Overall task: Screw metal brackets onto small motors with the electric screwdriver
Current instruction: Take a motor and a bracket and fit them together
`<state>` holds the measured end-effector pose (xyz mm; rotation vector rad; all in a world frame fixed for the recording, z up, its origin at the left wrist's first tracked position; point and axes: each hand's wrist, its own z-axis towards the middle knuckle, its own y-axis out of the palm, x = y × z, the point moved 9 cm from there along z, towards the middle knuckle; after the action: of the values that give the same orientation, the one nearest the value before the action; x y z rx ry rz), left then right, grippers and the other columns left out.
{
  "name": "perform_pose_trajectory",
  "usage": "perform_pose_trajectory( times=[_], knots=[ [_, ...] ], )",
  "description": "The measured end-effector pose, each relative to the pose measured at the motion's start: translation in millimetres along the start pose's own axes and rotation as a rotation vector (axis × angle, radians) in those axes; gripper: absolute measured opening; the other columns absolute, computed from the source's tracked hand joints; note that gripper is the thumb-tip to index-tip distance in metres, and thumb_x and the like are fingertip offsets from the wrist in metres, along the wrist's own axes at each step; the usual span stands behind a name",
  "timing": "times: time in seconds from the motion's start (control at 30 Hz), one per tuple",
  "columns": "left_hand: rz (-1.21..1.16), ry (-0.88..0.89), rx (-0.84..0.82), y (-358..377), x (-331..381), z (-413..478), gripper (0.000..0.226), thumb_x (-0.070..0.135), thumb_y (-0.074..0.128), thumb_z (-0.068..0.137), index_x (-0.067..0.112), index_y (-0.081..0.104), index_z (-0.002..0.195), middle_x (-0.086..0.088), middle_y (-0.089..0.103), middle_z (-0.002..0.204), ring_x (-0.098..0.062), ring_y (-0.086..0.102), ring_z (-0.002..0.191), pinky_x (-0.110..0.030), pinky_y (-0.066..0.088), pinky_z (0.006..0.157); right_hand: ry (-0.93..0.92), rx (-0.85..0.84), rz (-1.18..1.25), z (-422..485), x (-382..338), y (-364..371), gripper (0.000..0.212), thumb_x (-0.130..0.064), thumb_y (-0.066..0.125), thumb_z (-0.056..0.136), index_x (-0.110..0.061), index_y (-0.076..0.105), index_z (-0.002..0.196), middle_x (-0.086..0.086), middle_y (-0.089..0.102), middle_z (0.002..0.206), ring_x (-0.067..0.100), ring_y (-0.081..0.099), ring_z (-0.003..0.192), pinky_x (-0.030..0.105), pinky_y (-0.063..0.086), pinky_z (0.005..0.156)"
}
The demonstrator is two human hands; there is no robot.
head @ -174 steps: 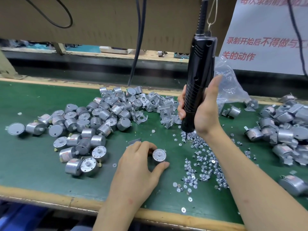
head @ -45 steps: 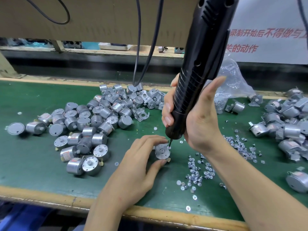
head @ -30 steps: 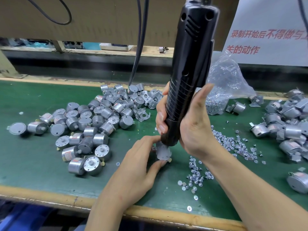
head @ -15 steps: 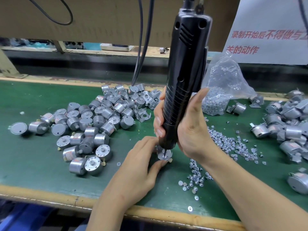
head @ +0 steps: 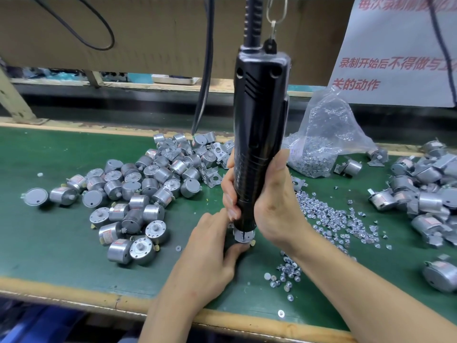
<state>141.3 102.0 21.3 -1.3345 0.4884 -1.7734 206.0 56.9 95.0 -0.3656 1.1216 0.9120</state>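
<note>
While the right grip clasps the electric screwdriver upright on a motor pinched by the left grip, centre-near on the counter, fastening proceeds; the left pile apparently awaits brackets.

the held motor was mostly covered by the left hand and the nose of the electric screwdriver, so its top face barely showed. the right hand hid the screwdriver's lower grip, and its cable ran off the top edge. the sign was cut at the top and right, its first line blurred. the right-hand pile of motors ran past the frame edge. the loose screws were too small to tell apart.
</note>
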Motion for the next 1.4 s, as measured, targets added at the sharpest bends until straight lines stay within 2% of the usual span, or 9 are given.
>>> perform_pose_trajectory(
  times=[0.43,0.53,0.7,0.8,0.87,0.97,1.03,1.23,1.4],
  knots=[
    [0.016,-0.015,0.013,-1,0,0,0.031,0.023,0.073,0.084,0.032,0.048,0.099,0.038,0.044,0.095,0.006,0.043,0.087,-0.006,0.032,0.077,0.008,0.075,-0.049,-1,0,-5,0.078,-0.091,0.035,0.077,-0.015,0.051,0.082,-0.001,0.053,0.058,0.017,0.045,0.042,0.03,0.04,0.046],
    [0.013,-0.015,0.017,-1,0,0,0.028,0.023,0.073,0.085,0.03,0.05,0.101,0.033,0.046,0.093,0.003,0.044,0.088,-0.007,0.033,0.077,0.002,0.064,-0.044,-1,0,-6,0.08,-0.089,0.032,0.078,-0.012,0.052,0.084,-0.002,0.054,0.06,0.018,0.047,0.044,0.031,0.041,0.048],
    [-0.01,-0.032,0.014,1,-2,0,0.041,0.025,0.074,0.085,0.037,0.049,0.115,0.031,0.051,0.096,0.002,0.048,0.096,-0.006,0.033,0.082,-0.051,0.012,0.061,8,-14,-11,0.074,-0.091,0.033,0.073,-0.026,0.062,0.093,0.0,0.054,0.061,0.019,0.047,0.045,0.034,0.039,0.048],
    [-0.026,-0.039,0.023,1,-4,-1,0.047,0.026,0.074,0.085,0.042,0.047,0.119,0.035,0.052,0.111,0.005,0.051,0.108,-0.004,0.032,0.089,-0.068,0.065,0.126,15,-23,-32,0.086,-0.091,0.018,0.08,-0.022,0.064,0.099,-0.001,0.053,0.06,0.017,0.046,0.044,0.027,0.042,0.051],
    [-0.025,-0.083,0.061,-2,-9,-2,0.05,0.032,0.075,0.084,0.045,0.045,0.122,0.034,0.052,0.11,0.004,0.053,0.106,-0.007,0.036,0.089,-0.041,0.13,0.118,16,-19,-50,0.088,-0.084,0.009,0.086,-0.015,0.063,0.094,0.001,0.05,0.057,0.018,0.043,0.043,0.026,0.04,0.05],
    [-0.017,-0.143,0.138,-10,-17,-5,0.051,0.038,0.076,0.081,0.042,0.049,0.124,0.029,0.054,0.107,-0.002,0.056,0.098,-0.019,0.043,0.086,0.016,0.165,0.078,17,-9,-62,0.086,-0.096,0.033,0.07,-0.014,0.058,0.08,0.003,0.048,0.056,0.019,0.039,0.043,0.026,0.037,0.048],
    [0.012,-0.146,0.173,-14,-16,-5,0.047,0.036,0.078,0.08,0.036,0.054,0.121,0.031,0.055,0.106,-0.002,0.056,0.096,-0.019,0.043,0.085,0.055,0.159,0.061,17,0,-64,0.085,-0.098,0.041,0.059,-0.016,0.056,0.075,0.003,0.047,0.057,0.02,0.038,0.043,0.027,0.035,0.047],
    [0.054,-0.164,0.161,-14,-16,-2,0.044,0.032,0.081,0.078,0.026,0.063,0.117,0.023,0.057,0.099,-0.006,0.053,0.088,-0.017,0.04,0.079,0.093,0.131,0.081,18,15,-64,0.085,-0.1,0.042,0.059,-0.017,0.055,0.074,0.003,0.046,0.055,0.019,0.038,0.04,0.026,0.035,0.046],
    [0.042,-0.164,0.162,-16,-14,-2,0.042,0.03,0.082,0.077,0.024,0.064,0.115,0.027,0.052,0.091,0.004,0.048,0.084,-0.004,0.033,0.079,0.118,0.128,0.043,16,22,-65,0.086,-0.101,0.041,0.06,-0.017,0.054,0.074,0.003,0.046,0.056,0.019,0.038,0.041,0.028,0.036,0.046]
  ],
)
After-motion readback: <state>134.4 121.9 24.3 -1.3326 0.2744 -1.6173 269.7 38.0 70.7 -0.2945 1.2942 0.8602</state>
